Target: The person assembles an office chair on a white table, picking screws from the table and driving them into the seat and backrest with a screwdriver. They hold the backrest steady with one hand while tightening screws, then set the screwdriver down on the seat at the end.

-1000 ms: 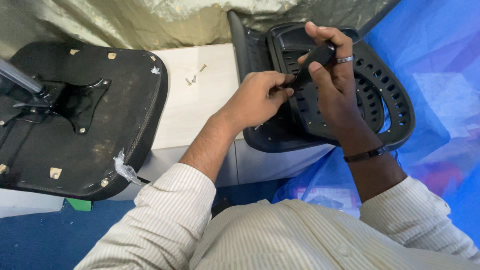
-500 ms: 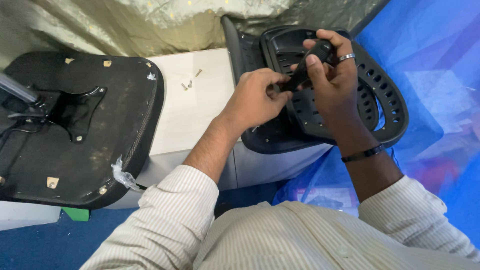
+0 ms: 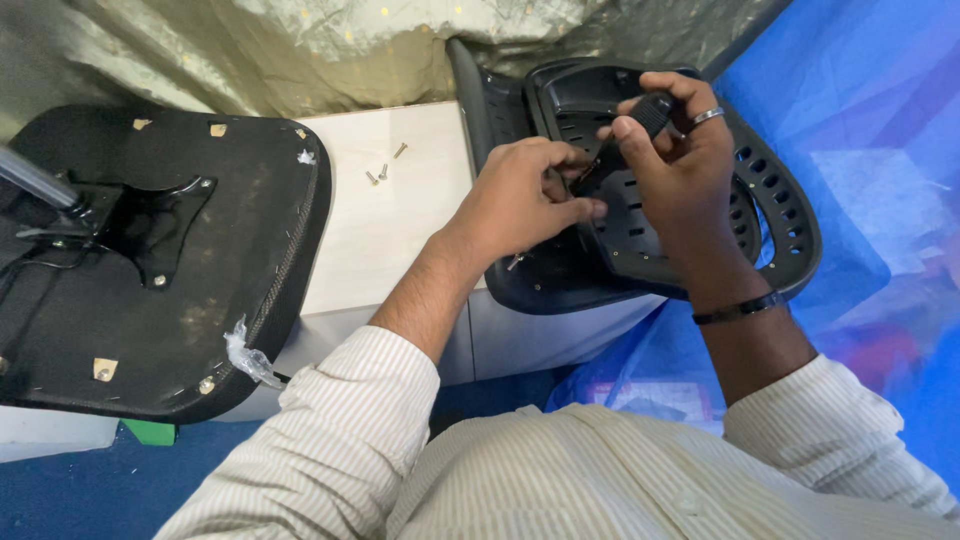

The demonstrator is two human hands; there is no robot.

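Right hand [image 3: 680,170] wrapped shut around a black screwdriver handle [image 3: 648,112], thumb and fingers closed on the grip, silver ring on one finger, dark band at the wrist. Shaft runs down-left from the handle toward the left hand; tip hidden behind fingers, can't tell where it sits. Left hand [image 3: 525,200] curled nearly shut, fingertips pinched at the shaft end and touching the plastic part; whether it pinches a screw can't tell.

Both hands over the black plastic chair back [image 3: 770,215], a slotted shell with rows of holes. It lies at the right edge of the tabletop [image 3: 385,235], overhanging the right and near edges, above blue plastic sheeting [image 3: 880,150].

Two loose screws [image 3: 378,176] lie on bare tabletop toward the far edge, one more screw [image 3: 400,150] just beside them, all well apart from the hands.

Upturned black seat base [image 3: 200,300] covers the left side of the tabletop, black metal mounting plate [image 3: 150,220] bolted in its middle, metal column at far left. Torn bit of clear plastic at its near rim. Striped shirt sleeves at bottom.
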